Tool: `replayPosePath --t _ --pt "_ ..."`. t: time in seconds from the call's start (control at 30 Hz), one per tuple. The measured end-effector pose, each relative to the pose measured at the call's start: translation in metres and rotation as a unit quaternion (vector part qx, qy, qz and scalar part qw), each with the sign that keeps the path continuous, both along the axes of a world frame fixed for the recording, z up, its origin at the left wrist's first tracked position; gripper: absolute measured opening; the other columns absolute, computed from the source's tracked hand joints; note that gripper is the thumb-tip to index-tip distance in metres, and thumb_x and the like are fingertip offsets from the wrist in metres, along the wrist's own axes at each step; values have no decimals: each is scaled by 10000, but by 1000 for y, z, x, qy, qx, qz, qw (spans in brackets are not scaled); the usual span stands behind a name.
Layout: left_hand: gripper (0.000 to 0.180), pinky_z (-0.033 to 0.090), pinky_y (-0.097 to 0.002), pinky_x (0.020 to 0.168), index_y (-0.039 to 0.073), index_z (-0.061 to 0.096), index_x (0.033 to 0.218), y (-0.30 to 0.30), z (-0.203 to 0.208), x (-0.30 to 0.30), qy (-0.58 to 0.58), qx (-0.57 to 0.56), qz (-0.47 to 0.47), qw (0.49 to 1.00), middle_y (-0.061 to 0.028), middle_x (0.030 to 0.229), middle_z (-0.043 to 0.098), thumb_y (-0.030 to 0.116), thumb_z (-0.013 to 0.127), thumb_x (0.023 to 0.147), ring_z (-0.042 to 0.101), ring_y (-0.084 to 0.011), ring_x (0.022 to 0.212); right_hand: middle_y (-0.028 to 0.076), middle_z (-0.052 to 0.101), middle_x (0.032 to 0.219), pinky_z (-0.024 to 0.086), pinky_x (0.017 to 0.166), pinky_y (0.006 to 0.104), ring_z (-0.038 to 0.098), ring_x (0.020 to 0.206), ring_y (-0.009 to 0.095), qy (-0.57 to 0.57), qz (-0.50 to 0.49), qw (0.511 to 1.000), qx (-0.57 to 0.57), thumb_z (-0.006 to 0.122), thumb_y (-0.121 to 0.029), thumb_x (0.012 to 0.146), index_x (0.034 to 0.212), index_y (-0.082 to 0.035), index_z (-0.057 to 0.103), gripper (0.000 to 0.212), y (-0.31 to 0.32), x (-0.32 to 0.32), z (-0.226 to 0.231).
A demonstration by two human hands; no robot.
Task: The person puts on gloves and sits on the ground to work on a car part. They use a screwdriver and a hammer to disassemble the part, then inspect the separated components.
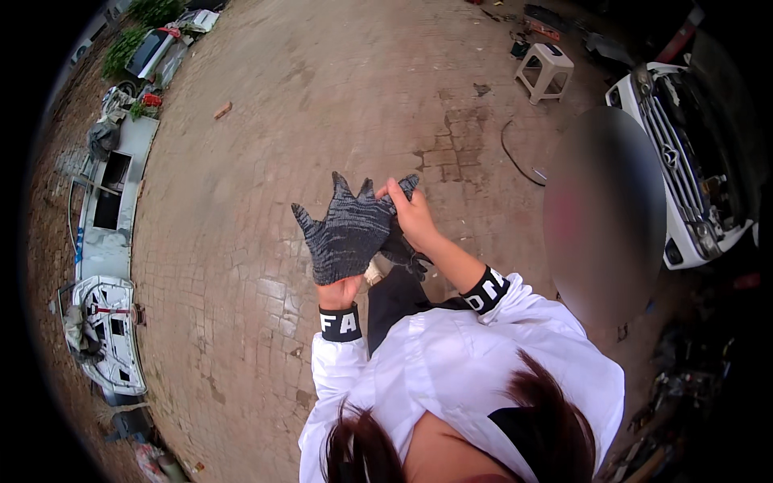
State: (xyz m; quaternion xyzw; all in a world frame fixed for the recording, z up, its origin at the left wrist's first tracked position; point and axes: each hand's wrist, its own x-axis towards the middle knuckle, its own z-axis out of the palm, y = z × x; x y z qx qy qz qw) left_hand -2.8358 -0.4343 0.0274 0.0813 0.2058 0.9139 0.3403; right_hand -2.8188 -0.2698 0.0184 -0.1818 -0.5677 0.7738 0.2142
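Note:
A grey-and-black knitted work glove (354,229) with an orange edge at the wrist covers my left hand (346,233), which is open with its fingers spread. My right hand (412,216) is bare and pinches the glove near the fingers on its right side. Below my right palm hangs a second dark glove (405,251), its fingers pointing down; what grips it is hidden. Both hands are in front of my body, above the brick paving.
Right of me is a blurred shape (608,217), beside a white vehicle front (684,161) with its hood up. A beige plastic stool (545,72) and a thin dark hose (515,153) are ahead right. White car panels (105,334) line the left wall. A loose brick (223,109) lies ahead left.

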Motion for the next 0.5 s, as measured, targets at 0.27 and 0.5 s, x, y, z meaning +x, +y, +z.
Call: replayPosePath --t 0.27,0.5 --pt "683 289 -399 1056 14 229 1396 117 30 -255 -22 99 -192 976 -163 1409 323 489 357 921 331 -293 1286 -21 543 739 322 493 201 371 546 23 42 -150 988 -4 588 -300 877 918 -13 566 291 100 -196 -32" --pt "434 363 -405 1005 -4 391 1302 223 -44 -446 22 73 -80 994 -169 1295 459 209 448 928 439 -285 1194 35 546 873 398 484 270 483 540 133 -58 -92 905 411 729 -220 707 922 -62 543 325 140 -334 21"
